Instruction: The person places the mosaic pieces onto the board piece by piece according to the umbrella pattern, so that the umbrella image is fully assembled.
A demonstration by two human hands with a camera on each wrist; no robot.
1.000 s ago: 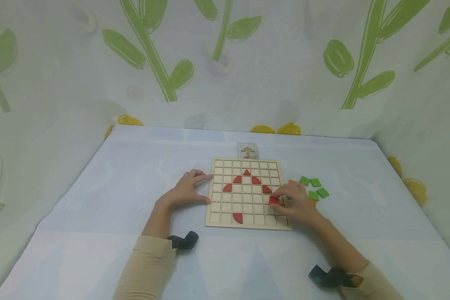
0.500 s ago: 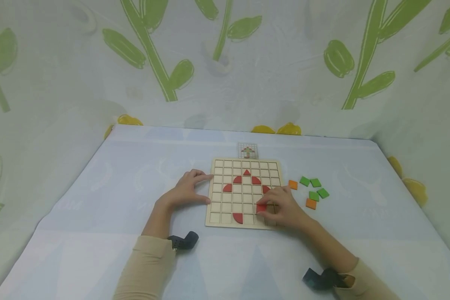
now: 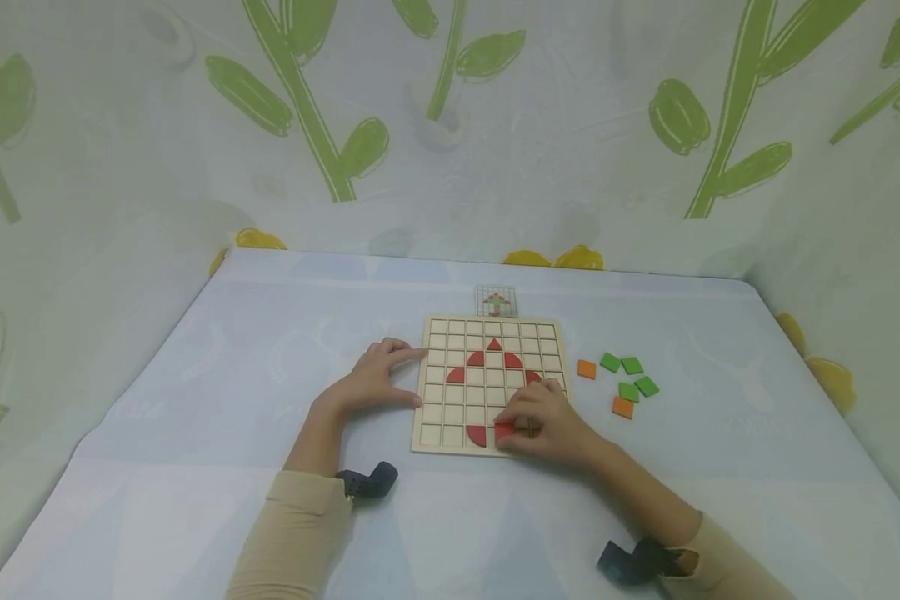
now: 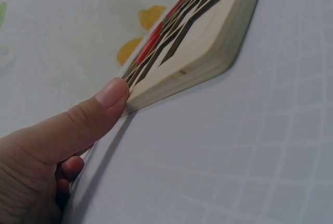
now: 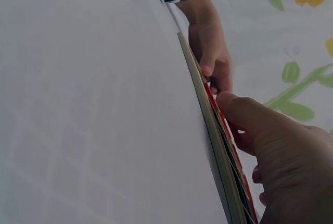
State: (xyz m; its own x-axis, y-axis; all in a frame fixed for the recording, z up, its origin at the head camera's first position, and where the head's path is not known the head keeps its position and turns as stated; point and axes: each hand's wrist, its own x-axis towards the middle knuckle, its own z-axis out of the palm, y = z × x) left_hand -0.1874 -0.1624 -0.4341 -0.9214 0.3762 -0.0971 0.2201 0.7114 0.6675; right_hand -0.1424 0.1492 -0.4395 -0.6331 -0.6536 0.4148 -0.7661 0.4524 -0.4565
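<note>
Head view | red piece [image 3: 503,431] pinched in right hand [image 3: 549,425] | left hand [image 3: 372,380] spread, touching board [image 3: 453,413]

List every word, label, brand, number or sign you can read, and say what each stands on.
No text is readable in any view.
Card: a small gridded picture; any lettering is too small to read.
Board: no lettering seen.
Tabletop: faint marks, too blurred to read.

On the pale table [image 3: 270,317] lie a gridded wooden board [image 3: 457,398], a card [image 3: 497,301] at its far edge, and four green tiles [image 3: 628,392] and two orange tiles [image 3: 622,407] right of the board.
</note>
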